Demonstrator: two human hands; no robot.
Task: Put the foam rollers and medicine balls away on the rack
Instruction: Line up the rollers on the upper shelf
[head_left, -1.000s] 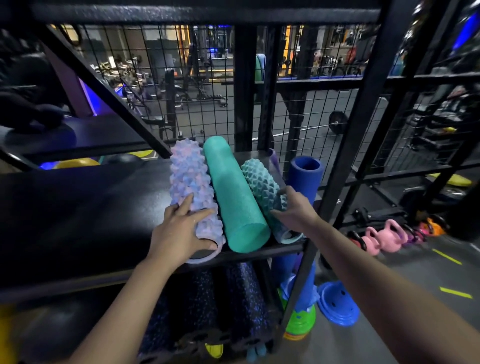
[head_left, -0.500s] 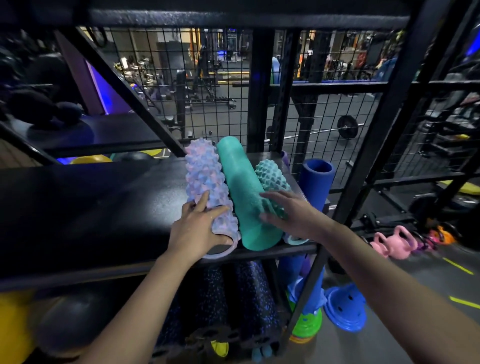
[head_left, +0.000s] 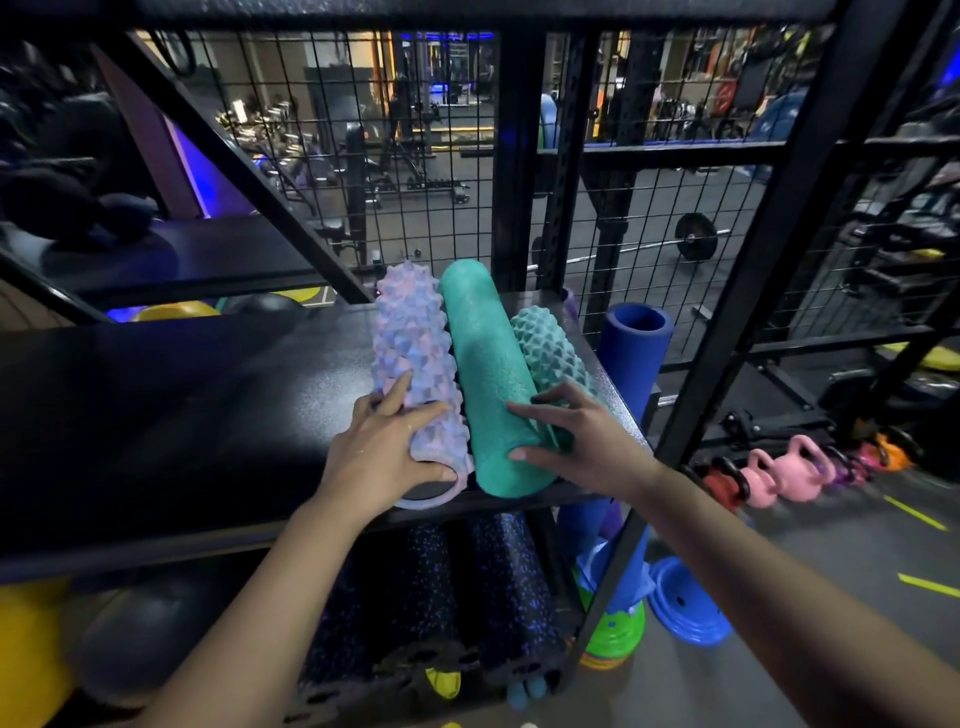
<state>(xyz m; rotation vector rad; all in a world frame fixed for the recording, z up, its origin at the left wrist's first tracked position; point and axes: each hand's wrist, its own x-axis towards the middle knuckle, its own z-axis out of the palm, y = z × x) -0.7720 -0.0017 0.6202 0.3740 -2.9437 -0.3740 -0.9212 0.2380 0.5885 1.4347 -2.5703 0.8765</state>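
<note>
Three foam rollers lie side by side on the black rack shelf (head_left: 208, 415). A lilac spiky roller (head_left: 413, 353) is on the left, a smooth teal roller (head_left: 485, 374) in the middle and a teal ridged roller (head_left: 550, 348) on the right. My left hand (head_left: 382, 457) holds the near end of the lilac roller, fingers spread on top and thumb hooked at its hollow end. My right hand (head_left: 576, 441) rests over the near end of the ridged roller, with index finger and thumb reaching onto the smooth teal roller.
Black speckled rollers (head_left: 467, 587) fill the shelf below; a yellow ball (head_left: 26, 644) and a dark ball (head_left: 140, 623) sit lower left. A blue roller (head_left: 634, 353) stands upright right of the rack post (head_left: 727, 332). Wire mesh backs the shelf. Pink kettlebells (head_left: 795, 467) line the floor.
My right hand slid left from the ridged roller's end and now spreads onto the smooth teal roller. My left hand stays on the lilac roller. The view moved closer.
</note>
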